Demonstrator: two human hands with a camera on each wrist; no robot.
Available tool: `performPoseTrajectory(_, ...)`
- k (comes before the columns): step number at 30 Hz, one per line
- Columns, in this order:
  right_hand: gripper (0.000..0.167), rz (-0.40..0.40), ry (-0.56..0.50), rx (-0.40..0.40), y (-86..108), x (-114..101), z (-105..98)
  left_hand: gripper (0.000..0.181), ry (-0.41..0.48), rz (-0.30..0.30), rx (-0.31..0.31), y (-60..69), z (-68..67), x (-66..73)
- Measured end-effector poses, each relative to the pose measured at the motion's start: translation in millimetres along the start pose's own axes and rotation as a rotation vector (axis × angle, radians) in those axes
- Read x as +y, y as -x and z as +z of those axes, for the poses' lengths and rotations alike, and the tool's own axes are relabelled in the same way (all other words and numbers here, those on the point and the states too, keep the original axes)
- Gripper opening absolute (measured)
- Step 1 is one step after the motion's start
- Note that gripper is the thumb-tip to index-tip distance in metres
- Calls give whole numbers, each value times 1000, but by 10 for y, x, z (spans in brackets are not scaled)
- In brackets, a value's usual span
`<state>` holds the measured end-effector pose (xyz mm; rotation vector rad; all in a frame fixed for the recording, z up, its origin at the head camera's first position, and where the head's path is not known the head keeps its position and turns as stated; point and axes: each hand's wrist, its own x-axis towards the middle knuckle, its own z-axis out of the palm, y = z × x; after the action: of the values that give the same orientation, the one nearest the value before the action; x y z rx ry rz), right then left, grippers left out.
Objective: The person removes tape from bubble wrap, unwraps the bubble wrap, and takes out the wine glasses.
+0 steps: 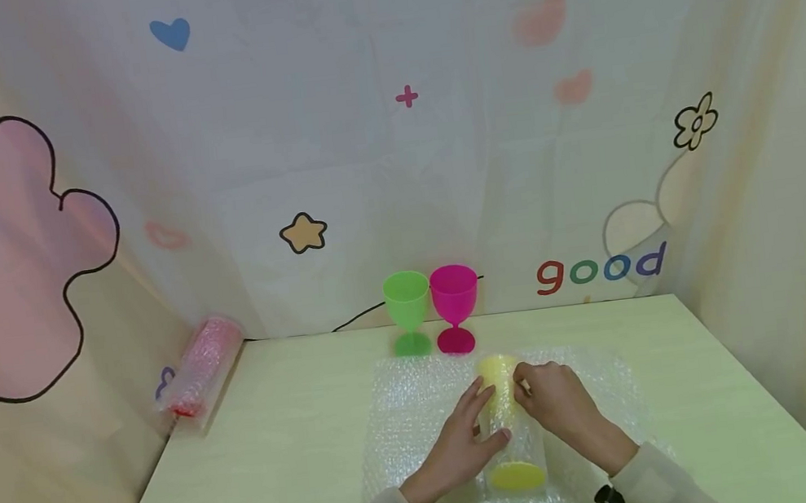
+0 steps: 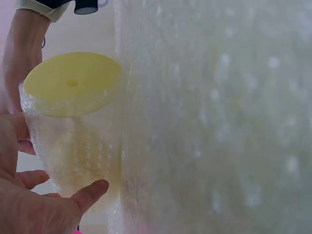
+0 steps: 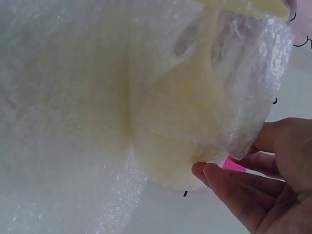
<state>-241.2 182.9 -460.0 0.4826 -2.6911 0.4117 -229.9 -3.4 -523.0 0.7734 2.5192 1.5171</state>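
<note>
A yellow goblet (image 1: 517,475) lies on its side, rolled in clear bubble wrap (image 1: 409,423), its round foot towards me. My left hand (image 1: 456,443) rests on the roll's left side, thumb and fairly straight fingers spread on the wrap. On the other side, my right hand (image 1: 562,403) has curled fingers near the goblet's bowl. In the right wrist view, the thumb and fingertips (image 3: 210,171) of that hand pinch the wrap's edge by the rim. The left wrist view shows the yellow foot (image 2: 73,83) at the roll's end and a fingertip (image 2: 101,185) on the wrap.
Behind the wrap stand a green goblet (image 1: 406,300) and a pink goblet (image 1: 455,295), upright side by side. At the back left of the table (image 1: 285,461) lies a bubble-wrapped pink-red bundle (image 1: 208,358). A printed curtain (image 1: 331,128) hangs along the back edge.
</note>
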Motion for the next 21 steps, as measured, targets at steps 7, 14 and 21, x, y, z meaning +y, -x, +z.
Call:
performPoseTrajectory(7, 16, -41, 84, -6, -30, 6, -32, 67, -125, 47, 28, -29, 7, 57)
performPoseTrajectory(14, 4, -86, 138, -28, -68, -38, -14, 64, -214, 45, 42, -73, 6, 137)
performPoseTrajectory(21, 29, -141, 178, -12, -79, -30, -16, 58, -234, 89, 40, -89, 1, 120)
